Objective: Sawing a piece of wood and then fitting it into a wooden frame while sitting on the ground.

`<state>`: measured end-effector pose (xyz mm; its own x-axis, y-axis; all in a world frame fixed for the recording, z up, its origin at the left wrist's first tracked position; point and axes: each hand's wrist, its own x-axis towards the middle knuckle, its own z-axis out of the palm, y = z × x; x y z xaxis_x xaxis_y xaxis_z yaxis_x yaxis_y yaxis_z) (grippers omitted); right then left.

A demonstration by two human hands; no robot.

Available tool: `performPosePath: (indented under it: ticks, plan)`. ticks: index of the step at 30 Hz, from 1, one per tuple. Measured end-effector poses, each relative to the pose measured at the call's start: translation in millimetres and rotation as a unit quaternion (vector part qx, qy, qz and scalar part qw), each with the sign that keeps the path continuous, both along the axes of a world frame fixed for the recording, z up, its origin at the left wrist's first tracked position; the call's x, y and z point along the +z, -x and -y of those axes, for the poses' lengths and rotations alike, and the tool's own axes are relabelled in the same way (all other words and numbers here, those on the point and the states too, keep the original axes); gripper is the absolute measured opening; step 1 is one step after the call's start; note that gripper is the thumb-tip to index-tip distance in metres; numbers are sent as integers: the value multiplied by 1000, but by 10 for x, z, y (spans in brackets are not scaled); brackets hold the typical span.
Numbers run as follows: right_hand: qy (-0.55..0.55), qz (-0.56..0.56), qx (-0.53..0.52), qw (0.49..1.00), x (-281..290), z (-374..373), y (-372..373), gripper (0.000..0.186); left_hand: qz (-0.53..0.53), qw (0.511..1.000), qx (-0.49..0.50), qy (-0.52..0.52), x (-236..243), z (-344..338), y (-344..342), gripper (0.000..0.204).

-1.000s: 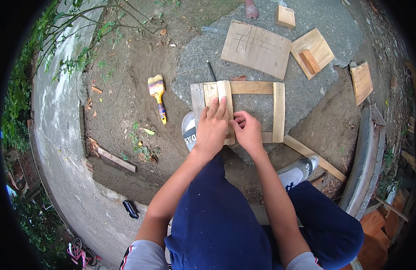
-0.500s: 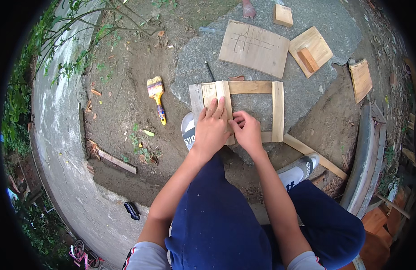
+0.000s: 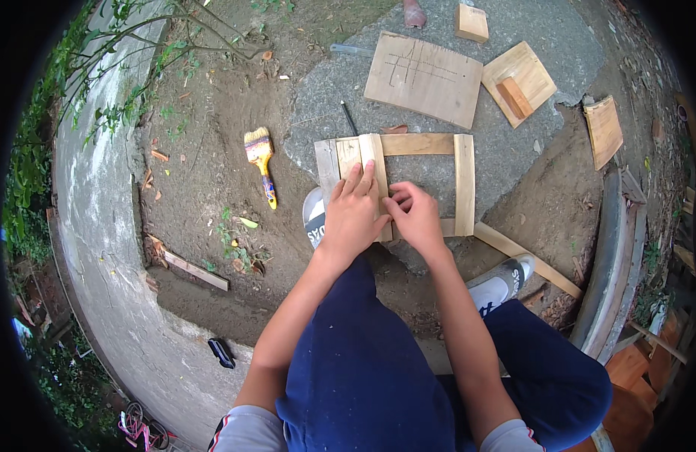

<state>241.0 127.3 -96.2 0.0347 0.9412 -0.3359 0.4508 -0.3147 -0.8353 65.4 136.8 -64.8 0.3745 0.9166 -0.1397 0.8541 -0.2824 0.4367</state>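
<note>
My left hand [image 3: 353,215] lies with fingers stretched over a pale wooden slat [image 3: 370,147] and the board beside it, on the left part of a small wooden frame [image 3: 464,184]. Curled fingers of my right hand [image 3: 414,215] come together at the slat's right edge; what they pinch, if anything, is hidden. The frame has a grey weathered strip [image 3: 327,162] at its left end and rails joining it to the right-hand piece. It rests on a grey stone slab [image 3: 318,105], between my two shoes.
A paintbrush [image 3: 260,162] lies on the dirt to the left. Beyond the frame are a dark pencil-like stick [image 3: 348,117], a board with drawn lines [image 3: 427,90], a square board with a block [image 3: 540,71] and a wooden block [image 3: 472,24]. A long strip [image 3: 532,262] lies by my right shoe.
</note>
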Motion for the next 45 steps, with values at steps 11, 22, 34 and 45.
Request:
performPosePath:
  ticks: [11, 22, 34, 45]
  plan:
    - [-184, 236, -349, 888, -261, 116, -2175, 19, 3, 1000, -7, -4, 35, -27, 15, 74]
    - [27, 472, 229, 851, -341, 887, -2636, 51, -1, 1000, -28, -2, -4, -34, 61, 73]
    - [-89, 483, 178, 853, 66, 415, -3151, 50, 9, 1000, -26, -8, -34, -9, 76, 73]
    - [-197, 358, 213, 887, 191, 679, -2454, 51, 11, 1000, 4, -28, -36, 4, 41, 70]
